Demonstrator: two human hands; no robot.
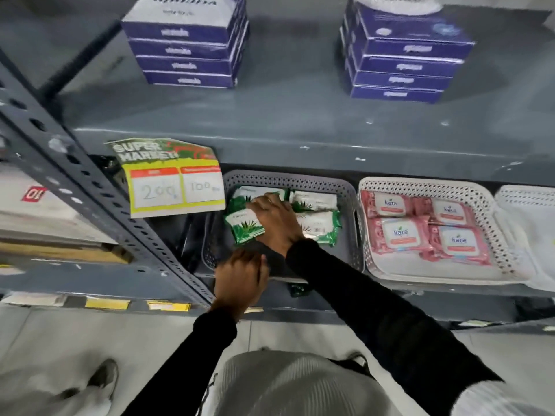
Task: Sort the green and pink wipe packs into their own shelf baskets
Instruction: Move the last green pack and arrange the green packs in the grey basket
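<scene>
On the lower grey metal shelf point(300, 313) in front of you, the sorting looks nearly done: the grey perforated plastic basket point(350, 205) holds only green-and-white aloe-print wipe packs point(244, 226), and the white perforated plastic basket point(492, 217) just beside it on the right holds only pink wipe packs with white labels point(401, 234), laid flat in two rows. No pack of the wrong colour shows in either basket. Another white basket point(528, 211) at the far right edge is cut off, so you cannot judge its contents. Above, two stacks of dark blue flat boxes point(186, 46) sit well clear of your work. The yellow-bordered paper price sign point(168, 178) hangs over the left end of the shelf opening, near the grey basket's left side, and could catch a sleeve. Your right hand point(277, 225) lies flat on the green packs, fingers spread and pressing rather than gripping. Your left hand point(240, 280) is curled at the grey basket's front rim; whether it grips the rim cannot be told. A dark green scrap point(297, 291) shows below that rim, perhaps a stray pack.
</scene>
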